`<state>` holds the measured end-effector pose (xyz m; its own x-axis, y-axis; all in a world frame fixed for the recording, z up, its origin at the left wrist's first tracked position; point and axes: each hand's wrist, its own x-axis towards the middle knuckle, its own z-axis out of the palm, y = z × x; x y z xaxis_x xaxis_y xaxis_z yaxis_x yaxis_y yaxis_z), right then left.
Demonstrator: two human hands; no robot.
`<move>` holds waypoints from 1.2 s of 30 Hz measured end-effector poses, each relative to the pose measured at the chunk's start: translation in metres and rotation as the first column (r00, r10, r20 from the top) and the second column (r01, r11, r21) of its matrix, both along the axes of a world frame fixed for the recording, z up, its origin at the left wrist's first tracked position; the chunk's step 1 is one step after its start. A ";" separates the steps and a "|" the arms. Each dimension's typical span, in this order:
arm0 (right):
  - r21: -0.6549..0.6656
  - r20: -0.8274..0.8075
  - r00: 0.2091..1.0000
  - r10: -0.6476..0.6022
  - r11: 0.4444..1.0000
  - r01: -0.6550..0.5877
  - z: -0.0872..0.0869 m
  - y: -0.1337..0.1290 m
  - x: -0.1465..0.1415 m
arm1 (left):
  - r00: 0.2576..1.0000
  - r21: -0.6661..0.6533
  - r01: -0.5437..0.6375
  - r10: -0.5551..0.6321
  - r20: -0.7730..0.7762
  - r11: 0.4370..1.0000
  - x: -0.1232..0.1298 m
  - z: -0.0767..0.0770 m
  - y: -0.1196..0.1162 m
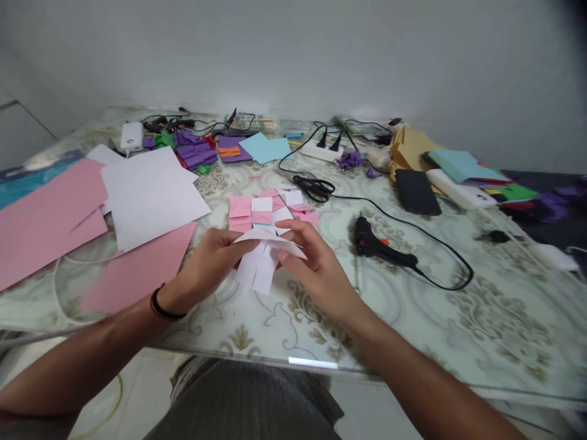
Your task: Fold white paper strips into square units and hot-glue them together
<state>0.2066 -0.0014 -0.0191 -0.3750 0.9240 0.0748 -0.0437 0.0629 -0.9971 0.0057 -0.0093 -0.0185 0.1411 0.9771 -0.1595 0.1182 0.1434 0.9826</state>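
At bench centre, both my hands (215, 260) (316, 269) pinch the white folded paper (261, 260) between them, strips trailing toward six o'clock.

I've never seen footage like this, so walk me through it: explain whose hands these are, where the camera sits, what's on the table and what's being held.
There is no machine here. One camera on a person's head looks down at their own bare hands. The left hand and right hand together hold a folded white paper piece just above a patterned table. Behind it lie small pink and white folded pieces. To the left are pink sheets and a white sheet. To the right lie black scissors, a black glue gun with its cord, and a dark phone.
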 end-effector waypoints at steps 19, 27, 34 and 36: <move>0.083 -0.041 0.997 0.072 0.994 -0.068 -0.002 -0.001 0.003 | 0.991 0.249 0.010 0.023 -0.130 0.968 0.010 0.018 -0.008; 0.037 -0.045 0.994 0.097 0.995 -0.096 0.014 0.006 0.023 | 0.961 0.450 0.036 0.093 -0.262 0.892 0.006 0.019 -0.016; -0.043 0.072 0.997 0.000 0.999 0.003 0.011 0.003 0.013 | 0.985 0.226 0.150 -0.127 -0.114 0.962 0.007 0.018 -0.010; -0.029 0.074 0.996 -0.040 0.999 0.042 0.009 0.006 0.016 | 0.977 0.164 0.212 -0.213 -0.010 0.963 0.004 0.016 -0.006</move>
<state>0.2222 0.0044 -0.0101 -0.3404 0.9401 0.0196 0.0319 0.0324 -0.9990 0.0094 -0.0153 -0.0020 0.3490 0.9371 0.0018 0.1207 -0.0468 0.9916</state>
